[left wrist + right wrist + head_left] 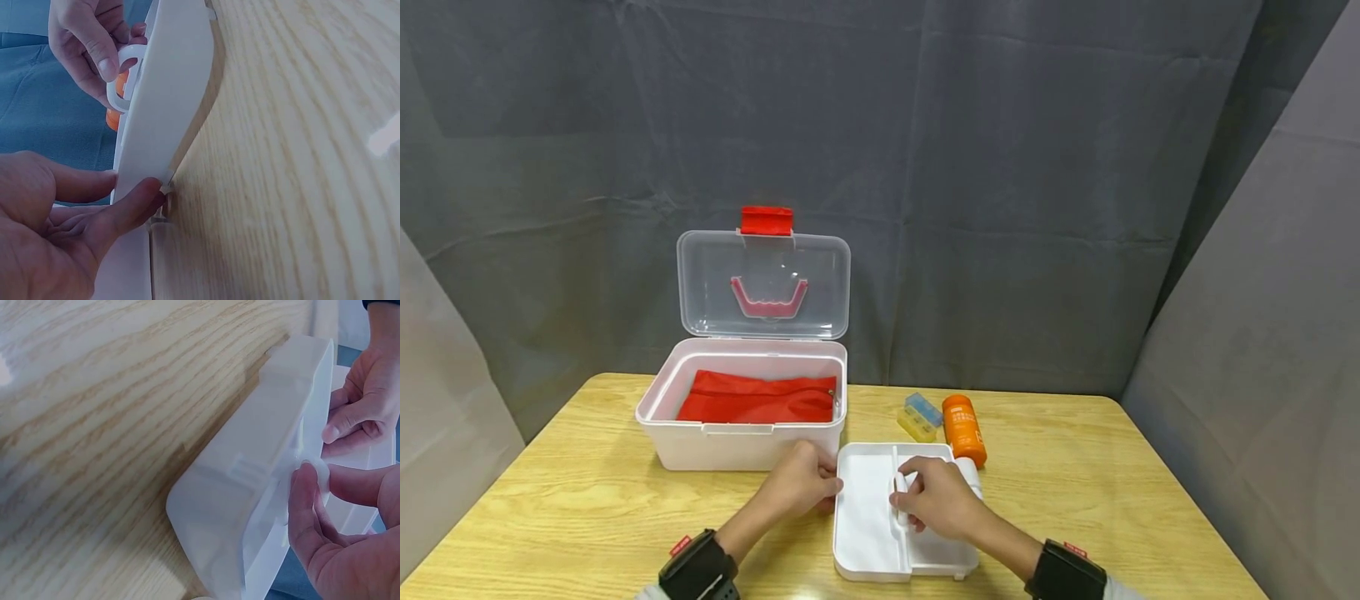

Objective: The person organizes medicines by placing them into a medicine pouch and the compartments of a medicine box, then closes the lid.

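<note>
A white divided tray [867, 521] sits on the table in front of me, with a raised handle on its middle divider. My right hand [936, 497] pinches this white loop handle [114, 94] between thumb and fingers. At the tray's left side, my left hand [805, 479] holds the edge, one digit at the rim and others low on the side wall [165, 81]. Touching the space behind that hand stands a white box [737, 446], its clear lid [711, 283] raised and a red zippered pouch [752, 398] inside.
Behind the tray lie a blue and yellow pill case [919, 419] and an orange bottle [964, 429]. A white rounded container [968, 475] is close to the tray's right side. Grey cloth [1000, 208] hangs past the wooden table's [1060, 467] far edge.
</note>
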A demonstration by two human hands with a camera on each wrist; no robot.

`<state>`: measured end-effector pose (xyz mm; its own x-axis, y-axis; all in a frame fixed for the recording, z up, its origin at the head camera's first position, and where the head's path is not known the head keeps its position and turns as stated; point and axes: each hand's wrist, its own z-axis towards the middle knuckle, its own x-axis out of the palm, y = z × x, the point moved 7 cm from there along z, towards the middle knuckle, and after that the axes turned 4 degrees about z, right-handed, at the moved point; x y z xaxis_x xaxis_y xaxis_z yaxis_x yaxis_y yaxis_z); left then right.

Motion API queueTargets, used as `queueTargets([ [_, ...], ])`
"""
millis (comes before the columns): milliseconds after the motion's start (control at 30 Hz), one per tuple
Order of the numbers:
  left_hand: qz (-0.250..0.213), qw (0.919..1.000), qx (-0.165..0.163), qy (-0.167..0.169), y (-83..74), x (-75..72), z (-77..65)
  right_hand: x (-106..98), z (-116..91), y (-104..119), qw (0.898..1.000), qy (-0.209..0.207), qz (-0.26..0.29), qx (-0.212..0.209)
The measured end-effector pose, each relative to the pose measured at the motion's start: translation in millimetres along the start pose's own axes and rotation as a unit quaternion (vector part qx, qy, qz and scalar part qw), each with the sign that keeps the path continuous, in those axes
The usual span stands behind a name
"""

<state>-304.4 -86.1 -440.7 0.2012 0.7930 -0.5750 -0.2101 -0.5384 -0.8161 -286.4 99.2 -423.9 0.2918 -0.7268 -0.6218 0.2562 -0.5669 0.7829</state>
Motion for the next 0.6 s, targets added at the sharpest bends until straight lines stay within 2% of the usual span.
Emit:
queueTargets([
  [267,-0.002,0.9999,0.011,-0.002,-2.1,-1.5,-0.6,-3,-1,5,1.000,0.015,-0.022,0.004],
  [433,-0.009,1.0000,0.005,0.001,-1.7,-0.2,-0.5,-9,1,10,0.998,0.028,-0.064,0.006],
  [600,-0.014,0.9999,0.000,0.004,-0.8,0.5,-0.2,-26,12,13,0.993,0.003,-0.116,0.022],
])
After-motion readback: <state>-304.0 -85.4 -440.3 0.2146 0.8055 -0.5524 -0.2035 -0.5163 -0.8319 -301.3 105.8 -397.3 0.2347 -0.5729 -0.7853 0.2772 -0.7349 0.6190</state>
